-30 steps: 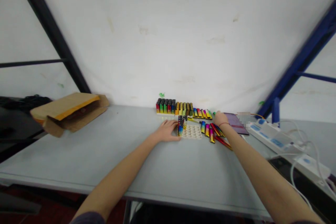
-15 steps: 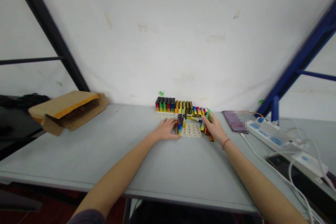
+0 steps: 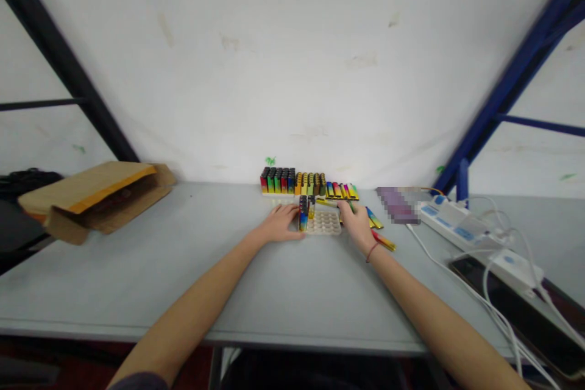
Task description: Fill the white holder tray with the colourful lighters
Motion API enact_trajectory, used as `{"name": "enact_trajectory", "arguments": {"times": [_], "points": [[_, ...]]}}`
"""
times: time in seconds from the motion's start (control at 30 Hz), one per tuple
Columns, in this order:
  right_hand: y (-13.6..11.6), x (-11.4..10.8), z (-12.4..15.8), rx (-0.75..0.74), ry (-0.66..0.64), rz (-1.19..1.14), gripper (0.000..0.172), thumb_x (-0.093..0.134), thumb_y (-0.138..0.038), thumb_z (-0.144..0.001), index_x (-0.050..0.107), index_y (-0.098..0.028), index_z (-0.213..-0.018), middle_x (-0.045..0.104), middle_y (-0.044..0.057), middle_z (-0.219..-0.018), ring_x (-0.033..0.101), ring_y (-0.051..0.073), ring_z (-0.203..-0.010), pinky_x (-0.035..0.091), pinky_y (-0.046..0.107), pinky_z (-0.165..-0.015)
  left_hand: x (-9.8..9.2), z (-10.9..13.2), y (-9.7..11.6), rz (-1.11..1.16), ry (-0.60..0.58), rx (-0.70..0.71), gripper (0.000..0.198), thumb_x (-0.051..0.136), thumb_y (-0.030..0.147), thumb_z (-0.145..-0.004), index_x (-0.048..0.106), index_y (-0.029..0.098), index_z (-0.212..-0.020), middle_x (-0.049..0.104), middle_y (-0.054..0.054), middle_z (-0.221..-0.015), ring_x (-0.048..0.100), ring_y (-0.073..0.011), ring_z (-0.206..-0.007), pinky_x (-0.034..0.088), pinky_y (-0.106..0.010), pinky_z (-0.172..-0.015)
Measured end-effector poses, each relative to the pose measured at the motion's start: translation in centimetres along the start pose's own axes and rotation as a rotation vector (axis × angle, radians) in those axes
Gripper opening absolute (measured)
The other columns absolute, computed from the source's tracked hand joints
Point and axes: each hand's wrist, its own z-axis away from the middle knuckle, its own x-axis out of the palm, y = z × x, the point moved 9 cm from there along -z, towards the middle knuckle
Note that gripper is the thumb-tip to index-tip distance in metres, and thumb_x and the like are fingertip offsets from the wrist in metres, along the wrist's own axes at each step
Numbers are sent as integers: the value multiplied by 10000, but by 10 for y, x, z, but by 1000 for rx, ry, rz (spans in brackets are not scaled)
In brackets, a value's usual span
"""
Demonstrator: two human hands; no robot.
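The white tray (image 3: 325, 224) sits mid-table, just in front of the lighter row (image 3: 292, 181) by the wall, with a few lighters (image 3: 305, 214) upright in its left corner. Your left hand (image 3: 278, 225) lies flat and open against that side, bracing it. Your right hand (image 3: 355, 224) curls at the right rim; I cannot tell whether it grips anything. A second ago it reached over the loose lighters (image 3: 375, 219); it has since drawn in to the tray.
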Motion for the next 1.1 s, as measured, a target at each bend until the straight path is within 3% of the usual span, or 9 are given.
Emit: {"name": "enact_trajectory", "arguments": {"times": [0.33, 0.6, 0.93, 1.1], "points": [[-9, -12, 4, -58, 171, 75, 302, 424, -424, -747, 350, -235, -523, 309, -49, -485, 336, 122, -529, 241, 267, -504, -1, 0, 0, -22, -16, -14, 770, 623, 602, -792, 442, 159, -1395, 425, -164, -1486, 384, -342, -1370, 204, -493, -1159], [-12, -14, 7, -69, 179, 99, 492, 462, -618, -796, 372, -222, -519, 341, -49, -498, 348, 116, -536, 263, 258, -516, -1, 0, 0, -13, -18, -13, 763, 636, 591, -790, 445, 167, -1394, 424, -160, -1488, 382, -340, -1373, 204, -491, -1162], [0, -21, -1, -15, 205, 92, 402, 427, -507, -795, 388, -227, -509, 360, -38, -467, 363, 127, -509, 244, 269, -506, 1, -2, -3, -26, -9, -7, 773, 624, 607, -793, 445, 156, -1395, 424, -161, -1490, 384, -343, -1370, 200, -500, -1161], [-3, -23, 1, -27, 205, 86, 439, 448, -572, -798, 395, -223, -536, 377, -35, -500, 358, 128, -534, 258, 268, -522, 2, -2, -3, -29, -11, -2, 775, 622, 604, -793, 445, 146, -1393, 424, -168, -1488, 390, -348, -1364, 212, -508, -1154]]}}
